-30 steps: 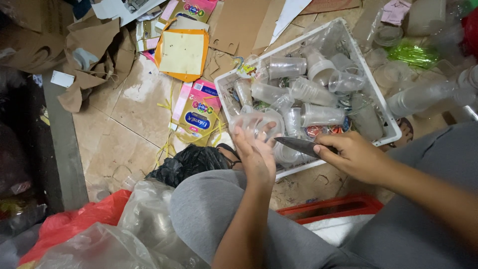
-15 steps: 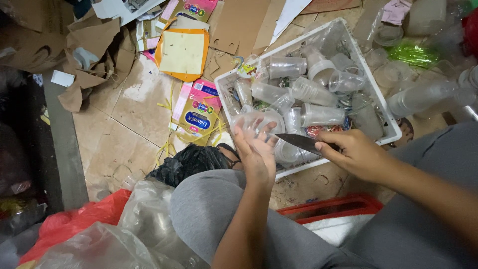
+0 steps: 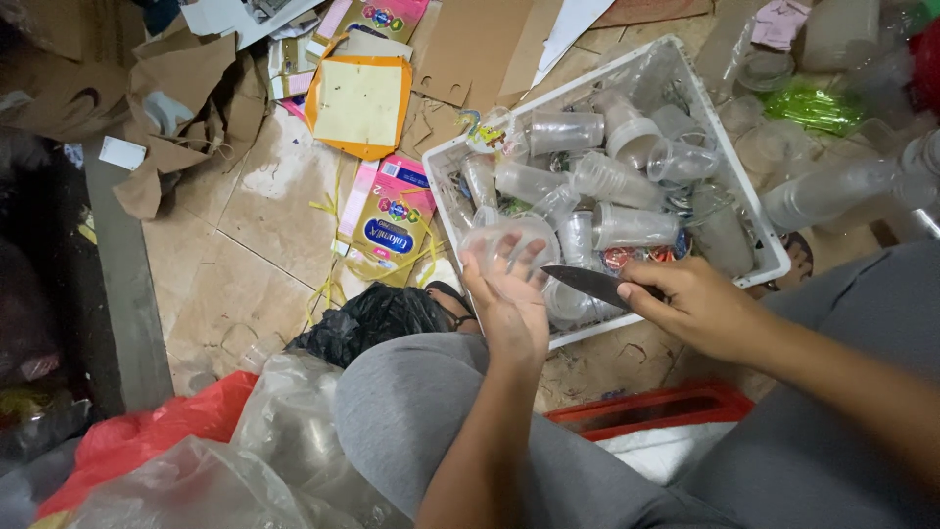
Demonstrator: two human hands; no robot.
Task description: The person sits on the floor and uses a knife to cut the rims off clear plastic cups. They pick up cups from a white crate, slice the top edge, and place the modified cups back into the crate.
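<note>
Clear plastic cup (image 3: pixel 509 245), likely light and crushable, sits cradled in the left hand (image 3: pixel 511 309), fingers curled around its wall. The right hand (image 3: pixel 697 306) grips a knife (image 3: pixel 587 284), blade beside the cup.

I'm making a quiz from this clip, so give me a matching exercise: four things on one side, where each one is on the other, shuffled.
Things:
1. clear cup
2. knife
3. white crate
4. black bag

Places:
A. on the floor, full of plastic cups
B. in the left hand
C. beside the knee, on the floor
D. in the right hand

Pairs: 1-B, 2-D, 3-A, 4-C
</note>
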